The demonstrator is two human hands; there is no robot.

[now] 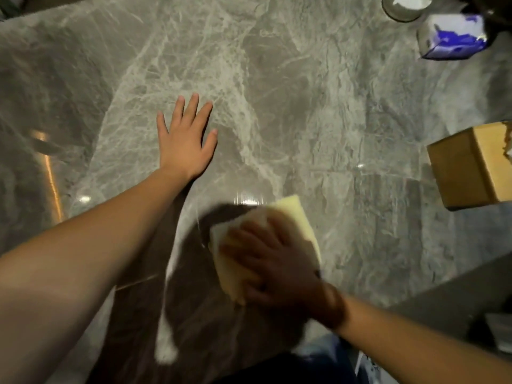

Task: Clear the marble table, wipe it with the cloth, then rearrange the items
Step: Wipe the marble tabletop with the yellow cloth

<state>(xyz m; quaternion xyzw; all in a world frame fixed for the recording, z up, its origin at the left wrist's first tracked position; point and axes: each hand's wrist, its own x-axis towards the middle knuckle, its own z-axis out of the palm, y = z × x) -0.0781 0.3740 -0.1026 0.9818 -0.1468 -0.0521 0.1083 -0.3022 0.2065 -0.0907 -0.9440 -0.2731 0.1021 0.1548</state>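
Yellow cloth [293,220] pinned under right hand [277,270], near edge of grey marble worktop [304,106].
Left hand [185,142] up-left of the cloth: palm down on the marble, fingers spread, holding nothing. Right hand on top of the cloth, fingers splayed, pressing it flat; blurred. Cardboard box [468,167] right of the cloth, well apart. Blue-and-white pack [454,37] far up-right of the cloth, blurred.

The grey marble tabletop [304,106] with pale veins fills nearly the whole view. Bright spots of light [250,202] reflect on it, and a golden streak [51,173] at left.
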